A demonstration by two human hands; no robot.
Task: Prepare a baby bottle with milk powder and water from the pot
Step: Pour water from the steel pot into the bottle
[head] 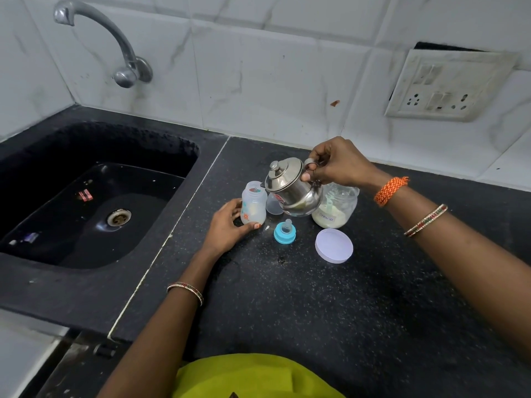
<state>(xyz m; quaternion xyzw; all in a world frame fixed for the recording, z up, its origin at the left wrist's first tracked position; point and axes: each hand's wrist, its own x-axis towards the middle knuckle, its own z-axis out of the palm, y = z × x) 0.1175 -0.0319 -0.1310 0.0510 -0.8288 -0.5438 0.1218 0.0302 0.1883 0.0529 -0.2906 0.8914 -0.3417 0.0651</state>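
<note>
A small steel pot (290, 186) with a knobbed lid is tilted to the left above the counter, its spout at the mouth of the open baby bottle (253, 206). My right hand (336, 165) grips the pot's handle. My left hand (227, 225) holds the bottle upright on the black counter (316, 297); the bottle has whitish contents low inside. Behind the pot stands an open clear jar of milk powder (336, 209) with a scoop in it. The blue teat ring (284, 231) lies in front of the pot.
The jar's white lid (334, 245) lies flat to the right of the teat ring. A clear bottle cap (273, 204) sits between bottle and pot. A black sink (94, 202) with a wall tap (115, 44) is at the left. A socket panel (448, 87) hangs on the tiled wall.
</note>
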